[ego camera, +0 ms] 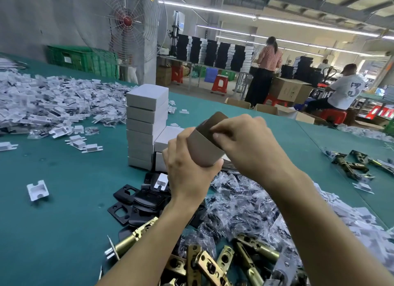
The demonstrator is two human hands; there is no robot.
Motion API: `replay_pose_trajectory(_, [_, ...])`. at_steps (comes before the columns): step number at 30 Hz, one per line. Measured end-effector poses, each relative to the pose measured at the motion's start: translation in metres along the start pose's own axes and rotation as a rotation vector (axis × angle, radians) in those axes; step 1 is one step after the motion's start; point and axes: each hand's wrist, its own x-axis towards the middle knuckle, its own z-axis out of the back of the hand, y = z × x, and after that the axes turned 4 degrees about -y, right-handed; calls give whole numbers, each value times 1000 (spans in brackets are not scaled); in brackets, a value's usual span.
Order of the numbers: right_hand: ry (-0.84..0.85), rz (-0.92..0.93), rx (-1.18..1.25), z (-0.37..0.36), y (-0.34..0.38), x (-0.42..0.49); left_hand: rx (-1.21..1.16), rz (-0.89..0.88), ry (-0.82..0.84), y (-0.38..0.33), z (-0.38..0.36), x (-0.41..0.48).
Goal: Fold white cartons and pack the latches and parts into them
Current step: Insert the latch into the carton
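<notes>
The white carton (pixel 202 146) is off the green table (pixel 64 200), held in the air above its near half between both hands. The left hand (pixel 187 170) wraps round the carton's lower body, fingers curled on one side and thumb on the other, which steadies it while its upper end is worked. The right hand (pixel 249 140) comes over the top with fingers bent, pinching the open end flap (pixel 215 120), which stands tilted up and shows its brown inside. I judge this to be the step of tucking that end shut. Whether anything is already inside the carton cannot be told. Just behind the hands rises a stack of folded cartons (pixel 147 123), probably kept close so a finished one can go straight onto it. The supplies lie within reach: brass latches (pixel 213 262) along the near edge, black plates (pixel 136 202) beside the left wrist, bagged screws (pixel 241 202) under the right forearm, and a heap of white plastic inserts (pixel 42 106) toward the far left corner.
</notes>
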Motion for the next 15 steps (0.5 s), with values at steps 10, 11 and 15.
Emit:
replay_pose_trajectory(10, [-214,-105,489,-20,-42,-40,-338,242,371,-21,4,-8])
replay_pose_trajectory(11, [-207,-108,532,-22,-46,-42,-363,230,411,-22,3,-10])
replay_pose_trajectory(15, [-128,-97,428,-27,-57,-46,-412,175,582,-23,-1,-19])
